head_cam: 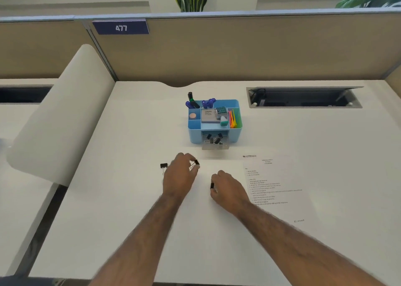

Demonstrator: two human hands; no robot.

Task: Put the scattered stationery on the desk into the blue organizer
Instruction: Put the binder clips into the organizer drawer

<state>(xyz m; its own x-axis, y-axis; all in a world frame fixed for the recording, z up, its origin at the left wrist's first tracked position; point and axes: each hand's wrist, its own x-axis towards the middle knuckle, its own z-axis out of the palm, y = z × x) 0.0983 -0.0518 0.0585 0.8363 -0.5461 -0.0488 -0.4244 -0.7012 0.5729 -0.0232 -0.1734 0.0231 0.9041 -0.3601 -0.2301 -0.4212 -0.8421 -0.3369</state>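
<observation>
1. Binder clips are what is left loose: one lies alone on the table [130, 199] near the left hand, the lone clip [163, 166], toward the table's near-left part; a second clip [196, 162] sits at the left hand's fingertips; a third clip [212, 185] is at the right hand.
2. Beyond them, toward the table's far edge and about midway along it, stands the blue organizer [235, 131]. Its small front drawer [214, 143] is pulled out and already has several black clips in it; markers, a pad and bright strips fill the upper compartments.
3. A printed sheet [275, 183] lies flat to the right of the hands, near the table's right half.
4. Risk, as I judge it: the clips are small and springy, so a shallow pinch could let one flick away across the smooth top. The drawer is shallow and nearly full, so a dropped clip might bounce out or snag the wire loops of others.
5. Left hand [180, 177]: fingers curled, thumb and forefinger closed in a pinch on the second clip.
6. Right hand [227, 190]: loosely curled, fingertips pinching the third clip; whether it is lifted off the table I cannot tell.
</observation>
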